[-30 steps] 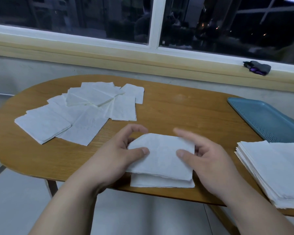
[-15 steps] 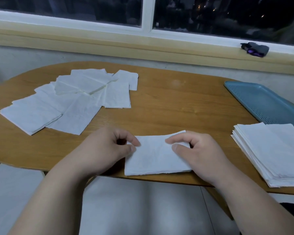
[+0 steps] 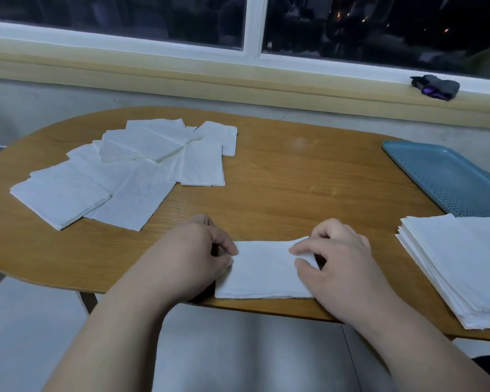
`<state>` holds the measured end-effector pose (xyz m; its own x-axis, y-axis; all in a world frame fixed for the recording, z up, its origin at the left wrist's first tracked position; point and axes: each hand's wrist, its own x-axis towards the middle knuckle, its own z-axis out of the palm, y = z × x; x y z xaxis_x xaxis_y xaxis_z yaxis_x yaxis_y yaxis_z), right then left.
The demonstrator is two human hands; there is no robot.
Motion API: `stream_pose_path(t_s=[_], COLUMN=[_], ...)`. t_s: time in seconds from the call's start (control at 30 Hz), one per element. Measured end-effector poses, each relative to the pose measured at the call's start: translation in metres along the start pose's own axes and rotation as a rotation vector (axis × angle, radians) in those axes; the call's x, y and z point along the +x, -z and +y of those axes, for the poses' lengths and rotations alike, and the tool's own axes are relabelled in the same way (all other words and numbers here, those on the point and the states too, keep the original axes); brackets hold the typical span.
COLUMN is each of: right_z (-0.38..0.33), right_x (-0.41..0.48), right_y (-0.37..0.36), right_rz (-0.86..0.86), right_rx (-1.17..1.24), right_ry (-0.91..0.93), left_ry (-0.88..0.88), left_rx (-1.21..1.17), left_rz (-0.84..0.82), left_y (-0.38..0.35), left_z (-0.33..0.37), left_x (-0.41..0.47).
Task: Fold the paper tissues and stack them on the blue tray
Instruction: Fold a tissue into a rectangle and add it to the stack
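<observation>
Folded paper tissue (image 3: 263, 271) lies flat at the table's (image 3: 294, 179) near edge between both hands; left hand (image 3: 193, 258) pinches its left end, right hand (image 3: 340, 258) pinches its right corner.

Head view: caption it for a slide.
Left hand and right hand pinch a folded tissue on the wooden table, blue tray nearby.

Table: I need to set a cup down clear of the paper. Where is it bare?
Bare wood spans the middle of the table, between the loose tissues at left and the blue tray at right. Crowded: the near edge, where the left hand and right hand hold the folded tissue, and the stack.
</observation>
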<state>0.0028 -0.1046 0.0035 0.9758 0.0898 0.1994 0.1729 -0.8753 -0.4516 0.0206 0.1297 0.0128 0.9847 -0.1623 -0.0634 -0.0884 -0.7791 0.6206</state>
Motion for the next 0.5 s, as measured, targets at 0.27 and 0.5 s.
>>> stream_pose_path(t_s=[0.27, 0.5], right_z=[-0.033, -0.081], right_x=[0.048, 0.136], right_y=[0.01, -0.026], right_rz=[-0.056, -0.179], right_rx=[0.009, -0.111], right_ry=[0.108, 0.205], left_ry=[0.032, 0.121], left_rx=[-0.121, -0.132], left_rz=[0.111, 0.224], left_y=[0.018, 0.031], left_z=[-0.008, -0.021], left_x=[0.001, 0.004])
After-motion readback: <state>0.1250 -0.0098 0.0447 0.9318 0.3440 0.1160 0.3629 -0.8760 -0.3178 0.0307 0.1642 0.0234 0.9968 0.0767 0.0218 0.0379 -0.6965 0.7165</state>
